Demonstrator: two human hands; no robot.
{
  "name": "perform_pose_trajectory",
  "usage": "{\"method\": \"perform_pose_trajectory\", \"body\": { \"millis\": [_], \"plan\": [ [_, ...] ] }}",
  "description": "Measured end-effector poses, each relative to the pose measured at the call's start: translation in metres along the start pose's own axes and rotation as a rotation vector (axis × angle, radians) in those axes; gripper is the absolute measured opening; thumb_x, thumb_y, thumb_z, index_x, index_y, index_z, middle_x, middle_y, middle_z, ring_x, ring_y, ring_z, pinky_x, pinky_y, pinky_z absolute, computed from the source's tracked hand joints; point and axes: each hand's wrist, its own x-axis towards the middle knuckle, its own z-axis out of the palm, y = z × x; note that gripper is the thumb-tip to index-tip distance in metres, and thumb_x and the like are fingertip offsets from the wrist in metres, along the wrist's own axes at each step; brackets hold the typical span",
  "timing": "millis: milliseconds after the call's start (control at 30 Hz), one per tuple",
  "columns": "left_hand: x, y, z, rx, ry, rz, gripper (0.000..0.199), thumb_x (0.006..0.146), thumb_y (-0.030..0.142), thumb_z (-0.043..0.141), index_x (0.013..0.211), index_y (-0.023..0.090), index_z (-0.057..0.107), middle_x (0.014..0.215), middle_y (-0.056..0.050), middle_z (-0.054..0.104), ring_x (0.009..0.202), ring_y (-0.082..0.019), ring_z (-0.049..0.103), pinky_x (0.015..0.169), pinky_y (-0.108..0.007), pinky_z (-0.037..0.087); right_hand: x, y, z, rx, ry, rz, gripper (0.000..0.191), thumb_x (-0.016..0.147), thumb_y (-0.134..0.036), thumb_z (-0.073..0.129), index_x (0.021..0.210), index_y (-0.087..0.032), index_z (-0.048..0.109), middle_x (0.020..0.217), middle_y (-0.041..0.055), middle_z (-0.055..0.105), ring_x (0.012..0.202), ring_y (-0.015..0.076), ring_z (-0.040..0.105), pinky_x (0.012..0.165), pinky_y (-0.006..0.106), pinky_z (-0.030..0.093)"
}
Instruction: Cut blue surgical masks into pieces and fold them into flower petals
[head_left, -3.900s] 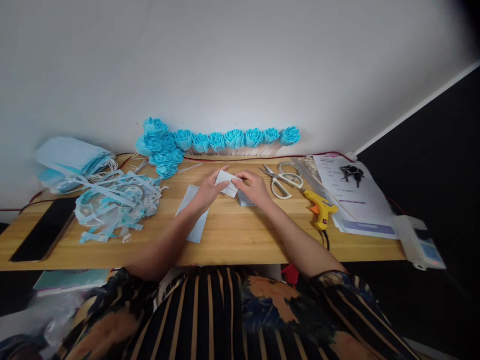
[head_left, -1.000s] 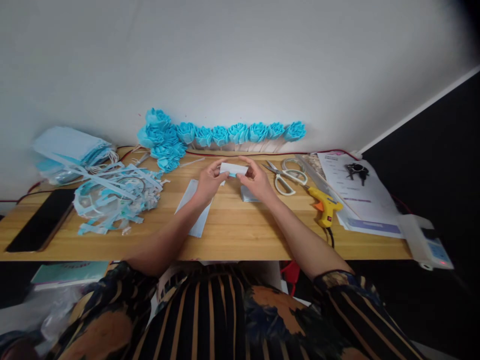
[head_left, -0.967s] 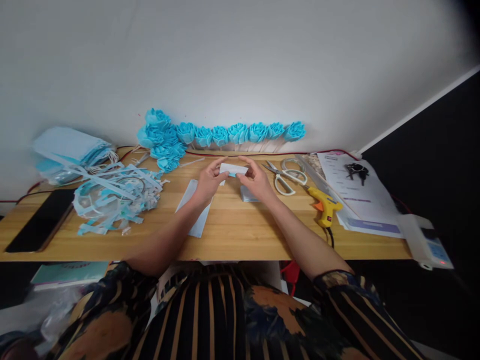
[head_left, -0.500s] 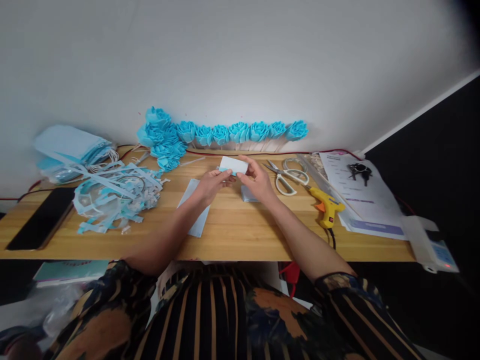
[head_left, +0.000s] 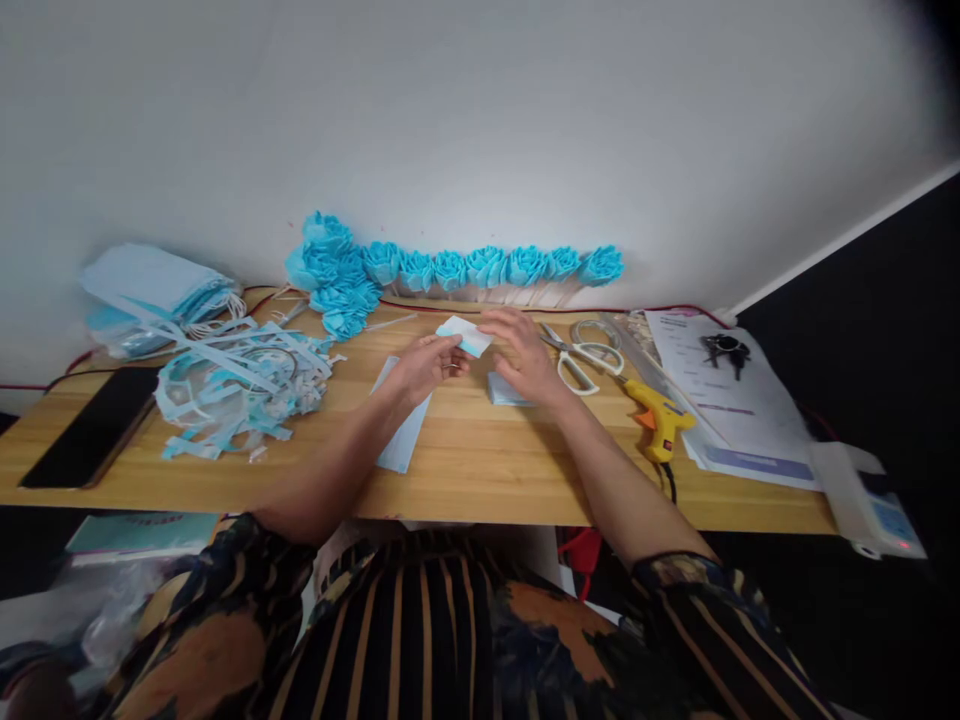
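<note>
Pinched in my left hand [head_left: 429, 366] is a small white and light-blue piece of mask fabric [head_left: 466, 336], raised above the table. My right hand [head_left: 521, 355] is just to its right, fingers apart, thumb separate from the fabric; nothing shows in its grasp. Below that hand lies a small stack of pale blue fabric pieces [head_left: 510, 390], partly covered by it. A longer pale blue strip of fabric [head_left: 407, 435] rests on the table under my left wrist, its upper part partly hidden by the forearm.
Blue fabric flowers [head_left: 486, 267] line the wall. Left are folded masks [head_left: 150, 285], a heap of cut strips [head_left: 232, 395] and a phone [head_left: 90, 430]. Right are scissors [head_left: 577, 360], a tape roll [head_left: 596, 335], a yellow glue gun [head_left: 660, 420], papers [head_left: 739, 410] and keys [head_left: 726, 350].
My right hand has let go of the fabric piece and opened away to the right. The piece stays in my left hand, now tilted. The whole view has shifted slightly.
</note>
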Motion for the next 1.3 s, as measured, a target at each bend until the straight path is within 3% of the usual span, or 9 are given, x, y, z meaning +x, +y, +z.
{"method": "perform_pose_trajectory", "body": {
  "millis": [200, 433, 533, 600, 700, 767, 867, 1000, 1300],
  "plan": [
    [0.001, -0.005, -0.001, 0.086, -0.018, 0.011, 0.023, 0.08, 0.029, 0.074, 0.068, 0.012, 0.065, 0.062, -0.005, 0.068, 0.054, -0.011, 0.059, 0.061, -0.026, 0.045, 0.0, 0.002, 0.004, -0.025, -0.023, -0.032, 0.017, 0.093, -0.027, 0.06, 0.102, -0.031, 0.073, 0.134, 0.0031, 0.065, 0.133, 0.0271, 0.05, 0.112, 0.056, 0.039],
    [0.006, -0.012, -0.005, 0.069, 0.02, 0.069, 0.023, 0.079, 0.032, 0.077, 0.079, 0.011, 0.068, 0.071, -0.007, 0.071, 0.066, -0.014, 0.065, 0.072, -0.03, 0.05, -0.001, 0.004, 0.009, -0.011, -0.025, -0.01, 0.012, 0.091, -0.031, 0.065, 0.087, -0.029, 0.076, 0.127, 0.004, 0.069, 0.127, 0.0278, 0.054, 0.109, 0.055, 0.041],
    [0.007, -0.012, -0.007, 0.007, 0.008, 0.079, 0.024, 0.079, 0.033, 0.077, 0.085, 0.011, 0.068, 0.077, -0.007, 0.073, 0.071, -0.015, 0.067, 0.077, -0.031, 0.051, -0.001, 0.002, 0.009, 0.011, -0.027, 0.019, 0.01, 0.089, -0.029, 0.065, 0.092, -0.028, 0.075, 0.129, 0.005, 0.068, 0.128, 0.0284, 0.054, 0.111, 0.055, 0.039],
    [0.008, -0.011, -0.008, 0.003, 0.013, 0.077, 0.024, 0.08, 0.033, 0.077, 0.086, 0.012, 0.068, 0.078, -0.008, 0.073, 0.073, -0.016, 0.068, 0.078, -0.031, 0.052, -0.002, -0.001, 0.008, 0.065, -0.01, 0.084, 0.019, 0.088, -0.031, 0.065, 0.105, -0.028, 0.071, 0.134, 0.0062, 0.065, 0.13, 0.0291, 0.053, 0.113, 0.055, 0.037],
    [0.007, -0.011, -0.007, 0.045, 0.019, 0.064, 0.024, 0.08, 0.033, 0.076, 0.085, 0.011, 0.068, 0.078, -0.009, 0.073, 0.073, -0.016, 0.068, 0.076, -0.031, 0.052, -0.004, -0.003, 0.007, 0.302, 0.013, 0.249, 0.038, 0.093, -0.043, 0.056, 0.128, -0.027, 0.059, 0.135, 0.0084, 0.064, 0.127, 0.0277, 0.057, 0.11, 0.052, 0.041],
    [0.006, -0.011, -0.006, 0.104, 0.017, 0.064, 0.026, 0.078, 0.035, 0.077, 0.082, 0.011, 0.068, 0.076, -0.009, 0.073, 0.07, -0.016, 0.067, 0.074, -0.031, 0.052, -0.006, -0.002, 0.007, 0.474, 0.026, 0.384, 0.044, 0.097, -0.05, 0.047, 0.134, -0.027, 0.053, 0.125, 0.008, 0.069, 0.116, 0.0259, 0.063, 0.104, 0.048, 0.047],
    [0.005, -0.013, -0.004, 0.24, 0.025, 0.08, 0.03, 0.074, 0.038, 0.079, 0.073, 0.011, 0.068, 0.067, -0.007, 0.07, 0.062, -0.014, 0.064, 0.069, -0.03, 0.051, -0.007, 0.001, 0.012, 0.578, 0.025, 0.517, 0.05, 0.094, -0.054, 0.052, 0.136, -0.027, 0.051, 0.107, 0.0059, 0.073, 0.098, 0.0242, 0.068, 0.092, 0.043, 0.053],
    [0.003, -0.016, 0.0, 0.419, -0.001, 0.087, 0.029, 0.072, 0.039, 0.079, 0.066, 0.013, 0.067, 0.062, -0.004, 0.067, 0.058, -0.013, 0.061, 0.065, -0.027, 0.049, -0.006, -0.002, 0.019, 0.585, -0.025, 0.512, 0.059, 0.084, -0.046, 0.068, 0.137, -0.025, 0.053, 0.102, 0.0044, 0.072, 0.091, 0.0211, 0.067, 0.084, 0.037, 0.054],
    [-0.001, -0.018, 0.006, 0.571, -0.129, 0.11, 0.03, 0.075, 0.041, 0.073, 0.063, 0.015, 0.065, 0.059, -0.001, 0.065, 0.058, -0.011, 0.058, 0.063, -0.024, 0.046, -0.002, -0.014, 0.015, 0.44, 0.043, 0.504, 0.036, 0.083, -0.034, 0.066, 0.118, -0.023, 0.069, 0.088, 0.0004, 0.069, 0.081, 0.0166, 0.063, 0.08, 0.033, 0.051]
  ]
}}
